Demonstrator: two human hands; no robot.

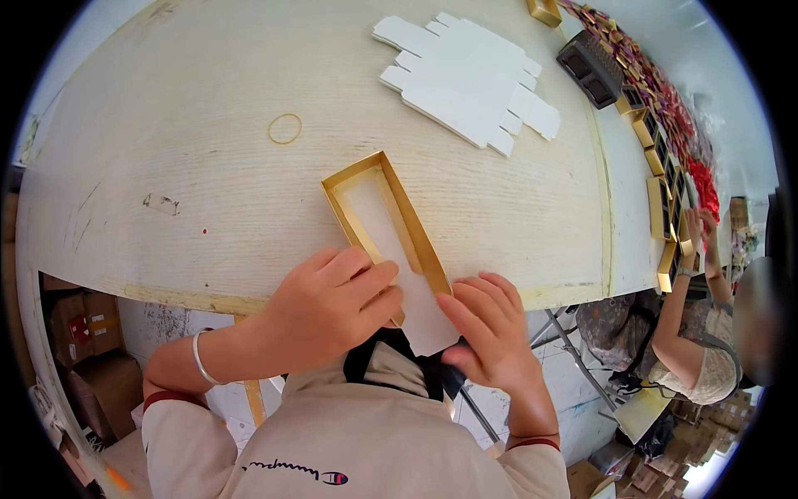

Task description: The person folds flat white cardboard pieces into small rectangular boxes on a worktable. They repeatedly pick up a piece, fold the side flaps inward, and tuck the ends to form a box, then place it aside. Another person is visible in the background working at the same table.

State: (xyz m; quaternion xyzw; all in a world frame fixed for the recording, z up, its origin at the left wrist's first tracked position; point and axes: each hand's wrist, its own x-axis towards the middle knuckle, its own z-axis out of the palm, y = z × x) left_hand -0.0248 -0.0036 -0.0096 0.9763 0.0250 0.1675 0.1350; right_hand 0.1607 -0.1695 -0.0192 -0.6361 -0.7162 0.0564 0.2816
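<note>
A long, narrow cardboard box (409, 218), gold on its walls and white inside, lies slantwise at the table's front edge. Its far end and long sides stand up, while the near end is a flat white flap reaching past the edge toward me. My left hand (337, 299) is closed on the left wall near that end, fingers bent over it and into the box. On the other side, my right hand (489, 328) is closed around the near right corner, its thumb low beside the white flap and its fingers curled at the gold wall.
Flat white box blanks (470, 79) lie stacked at the far side. A yellow rubber band (268, 131) rests left of the box. Rightward stand a dark grey holder (590, 69) and several gold boxes (659, 206). A co-worker's hands (706, 229) are busy there.
</note>
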